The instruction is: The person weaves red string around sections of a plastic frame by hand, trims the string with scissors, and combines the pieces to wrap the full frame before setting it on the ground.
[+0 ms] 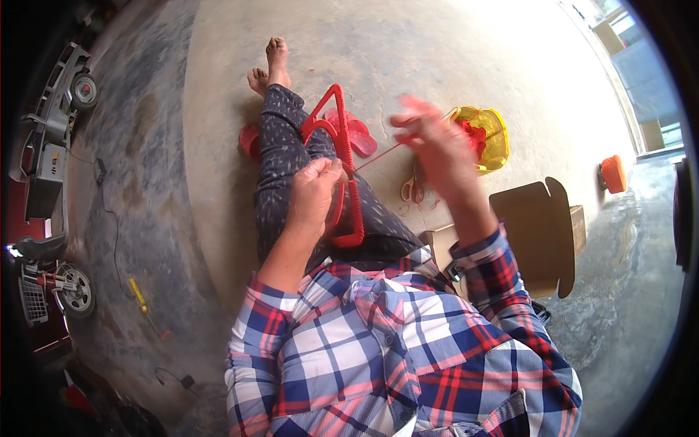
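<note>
A red frame (356, 213) with several bars, its kind unclear, rests across my thighs. My left hand (309, 191) is closed at its middle, thumb and fingertips pinched together on a bar. From that spot a thin red cord (376, 157) runs taut up to the right, to my right hand (440, 149). That hand is raised off the frame and smeared by motion, but the cord leads into its fingers. A blurred red patch (421, 106) shows at its fingertips; I cannot make out what it is.
A yellow basket (497, 142) with red material stands to the right. Near it lie scissors (406, 191) on the floor. An open cardboard box (535, 237) sits by my right arm. Red slippers (361, 138) lie beside my legs. A yellow-handled tool (137, 291) is at left.
</note>
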A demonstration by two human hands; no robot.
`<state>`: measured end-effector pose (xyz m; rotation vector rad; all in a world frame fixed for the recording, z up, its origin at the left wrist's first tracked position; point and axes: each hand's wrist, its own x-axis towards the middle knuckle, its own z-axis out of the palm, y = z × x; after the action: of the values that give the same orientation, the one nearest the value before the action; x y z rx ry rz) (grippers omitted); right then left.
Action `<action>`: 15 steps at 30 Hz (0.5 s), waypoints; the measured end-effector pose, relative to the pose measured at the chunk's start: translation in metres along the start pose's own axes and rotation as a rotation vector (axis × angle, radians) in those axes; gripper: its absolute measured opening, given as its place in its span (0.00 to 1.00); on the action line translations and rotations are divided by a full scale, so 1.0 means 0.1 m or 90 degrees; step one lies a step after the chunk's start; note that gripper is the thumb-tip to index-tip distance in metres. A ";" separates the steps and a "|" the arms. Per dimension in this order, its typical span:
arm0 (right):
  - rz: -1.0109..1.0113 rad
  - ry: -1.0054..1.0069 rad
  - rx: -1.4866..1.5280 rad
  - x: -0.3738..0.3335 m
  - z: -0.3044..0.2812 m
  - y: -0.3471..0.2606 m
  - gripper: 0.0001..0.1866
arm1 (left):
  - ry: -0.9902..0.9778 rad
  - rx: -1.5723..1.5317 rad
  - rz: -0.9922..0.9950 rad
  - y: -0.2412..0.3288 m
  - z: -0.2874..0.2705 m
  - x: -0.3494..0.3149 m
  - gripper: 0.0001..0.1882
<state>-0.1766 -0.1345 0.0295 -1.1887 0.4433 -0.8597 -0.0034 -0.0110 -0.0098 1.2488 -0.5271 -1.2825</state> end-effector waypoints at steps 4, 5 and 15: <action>-0.079 -0.041 0.267 -0.06 -0.55 -0.67 0.15 | 0.117 0.063 -0.011 -0.34 -0.08 0.18 0.10; -0.056 -0.077 0.305 -0.14 -0.66 -0.86 0.15 | 0.117 0.059 -0.011 -0.37 -0.06 0.20 0.10; 0.107 0.284 -0.049 -0.92 -0.86 -0.78 0.10 | -0.051 -0.345 -0.144 -0.74 -0.33 0.44 0.21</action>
<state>-0.3215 -0.1255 0.0609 -1.0085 0.9324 -0.9685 0.0070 -0.0242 -0.1007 0.8172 -0.0759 -1.5409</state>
